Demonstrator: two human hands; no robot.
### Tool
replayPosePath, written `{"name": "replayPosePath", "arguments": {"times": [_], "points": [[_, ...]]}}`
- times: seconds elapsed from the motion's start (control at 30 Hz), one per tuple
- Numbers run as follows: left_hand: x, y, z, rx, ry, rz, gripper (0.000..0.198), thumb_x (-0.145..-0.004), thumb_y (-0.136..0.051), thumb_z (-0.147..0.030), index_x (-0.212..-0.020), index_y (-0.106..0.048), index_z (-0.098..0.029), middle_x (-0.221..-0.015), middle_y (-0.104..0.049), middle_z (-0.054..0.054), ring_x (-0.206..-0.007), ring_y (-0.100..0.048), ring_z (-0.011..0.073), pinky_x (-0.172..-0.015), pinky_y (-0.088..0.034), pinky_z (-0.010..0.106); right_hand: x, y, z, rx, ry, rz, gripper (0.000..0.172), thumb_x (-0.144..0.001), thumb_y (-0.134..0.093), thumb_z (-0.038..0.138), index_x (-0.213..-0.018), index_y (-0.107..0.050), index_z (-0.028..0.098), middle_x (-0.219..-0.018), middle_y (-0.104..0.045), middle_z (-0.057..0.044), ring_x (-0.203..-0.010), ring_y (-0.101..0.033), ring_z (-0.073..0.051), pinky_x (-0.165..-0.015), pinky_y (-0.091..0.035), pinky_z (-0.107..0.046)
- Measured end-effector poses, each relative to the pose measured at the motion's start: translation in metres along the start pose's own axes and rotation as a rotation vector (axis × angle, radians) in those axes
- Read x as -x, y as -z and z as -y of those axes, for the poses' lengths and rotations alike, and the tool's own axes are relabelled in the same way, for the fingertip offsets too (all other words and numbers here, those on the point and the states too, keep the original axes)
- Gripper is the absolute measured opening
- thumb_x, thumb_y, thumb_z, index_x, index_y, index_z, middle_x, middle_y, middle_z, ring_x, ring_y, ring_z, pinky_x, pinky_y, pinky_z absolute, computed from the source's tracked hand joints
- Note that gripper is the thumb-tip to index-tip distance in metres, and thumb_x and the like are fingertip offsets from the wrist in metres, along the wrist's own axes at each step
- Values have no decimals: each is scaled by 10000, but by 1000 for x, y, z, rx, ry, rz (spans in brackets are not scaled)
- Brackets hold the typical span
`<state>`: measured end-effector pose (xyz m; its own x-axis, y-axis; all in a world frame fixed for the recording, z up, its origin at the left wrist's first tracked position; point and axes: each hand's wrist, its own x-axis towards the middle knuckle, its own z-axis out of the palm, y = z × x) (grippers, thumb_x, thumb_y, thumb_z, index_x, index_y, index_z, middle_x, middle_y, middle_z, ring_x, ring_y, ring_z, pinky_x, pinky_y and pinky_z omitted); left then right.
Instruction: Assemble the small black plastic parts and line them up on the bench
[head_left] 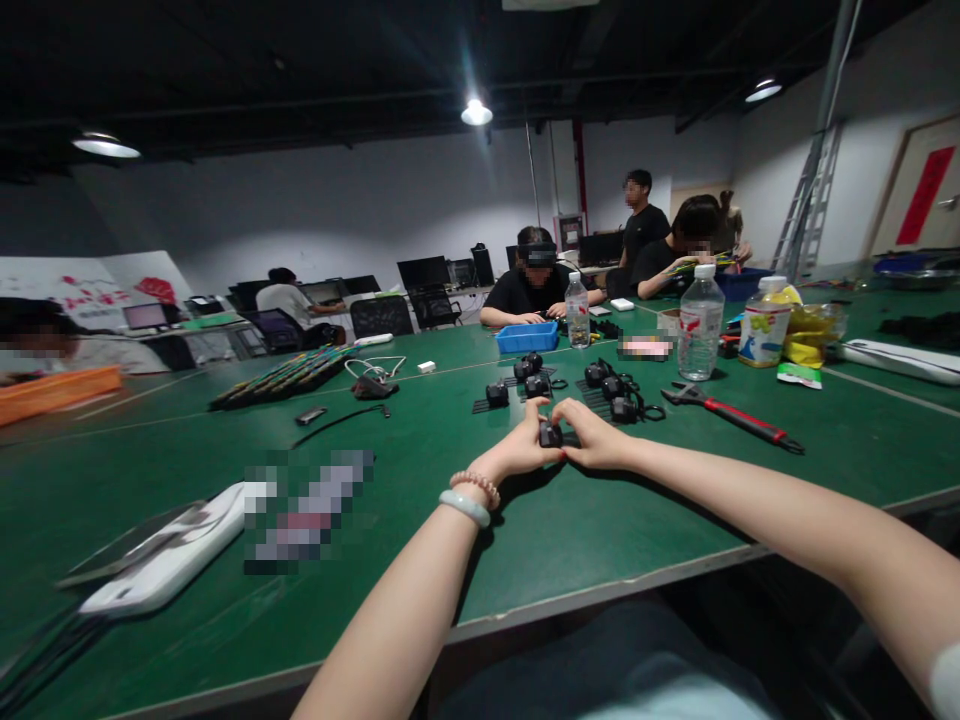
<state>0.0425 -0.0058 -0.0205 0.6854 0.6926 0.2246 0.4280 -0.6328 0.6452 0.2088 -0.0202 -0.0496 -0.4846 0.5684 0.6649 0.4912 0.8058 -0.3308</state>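
Both my hands meet over the green table around a small black plastic part. My left hand grips it from the left, a beaded bracelet and a pale bangle on that wrist. From the right, the fingers of my right hand close on the same part, thumb tip near its lower edge. Just beyond lie several similar black parts with flat, comb-like pieces under them. Another cluster of these black parts, some with dark loops, sits to the right of the first.
An adjustable wrench lies right of my hands. Behind it stand a water bottle and a labelled bottle. A blue tray is across the table, near a seated person. At left are a white power strip and cable bundle.
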Motion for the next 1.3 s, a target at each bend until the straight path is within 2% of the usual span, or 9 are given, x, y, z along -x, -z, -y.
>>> {"name": "replayPosePath", "arguments": {"times": [0.47, 0.83, 1.3], "points": [[0, -1, 2, 1, -16, -9, 713, -598, -608, -247, -1157, -171, -174, -909, -450, 40, -744, -498, 138, -692, -415, 298, 1, 1, -2, 10, -12, 12, 333, -613, -528, 125, -919, -406, 167, -924, -455, -61, -864, -406, -182, -749, -353, -325], [1, -3, 2, 15, 2, -12, 714, -593, -603, -240, -1162, -178, -173, -873, -448, 23, -676, -487, 114, -617, -421, 267, 2, 3, -3, 10, -37, 26, 332, -623, -553, 159, -935, -440, 160, -918, -482, -62, -874, -428, -182, -753, -358, -327], [0, -2, 4, 15, 14, -15, 716, -587, -605, -227, -1164, -184, -175, -864, -455, 25, -678, -491, 115, -624, -422, 266, 0, 8, -1, 29, -62, 25, 297, -640, -568, 189, -922, -480, 155, -886, -525, -54, -832, -470, -166, -729, -373, -303]]}}
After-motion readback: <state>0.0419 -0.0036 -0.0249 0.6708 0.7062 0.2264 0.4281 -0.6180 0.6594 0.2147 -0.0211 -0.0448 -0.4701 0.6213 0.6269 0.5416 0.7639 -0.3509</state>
